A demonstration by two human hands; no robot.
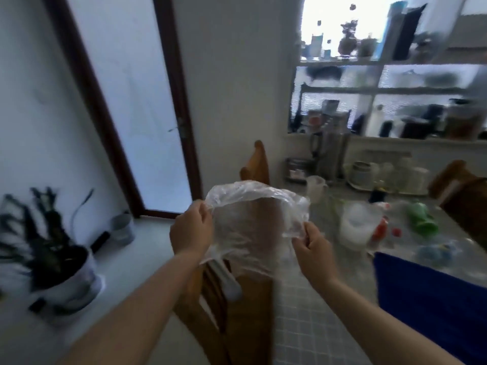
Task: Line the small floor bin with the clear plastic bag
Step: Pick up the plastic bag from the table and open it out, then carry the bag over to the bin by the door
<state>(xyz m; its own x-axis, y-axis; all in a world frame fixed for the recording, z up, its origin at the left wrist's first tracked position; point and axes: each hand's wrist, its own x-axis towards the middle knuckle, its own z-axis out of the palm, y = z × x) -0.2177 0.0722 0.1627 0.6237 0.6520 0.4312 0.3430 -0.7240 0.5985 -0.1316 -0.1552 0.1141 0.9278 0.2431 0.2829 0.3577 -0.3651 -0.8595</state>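
I see the clear plastic bag crumpled and thin, its mouth pulled open into a loose arch, a wooden chair showing through it. My left hand pinches the bag's left edge; my right hand pinches its right edge. The bag hangs in the air between both hands, above the chair and beside the tabletop. The view is blurred.

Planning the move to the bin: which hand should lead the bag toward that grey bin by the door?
Probably left. The left hand grips the clear plastic bag on the side nearer the small floor bin; the right hand is toward the table.
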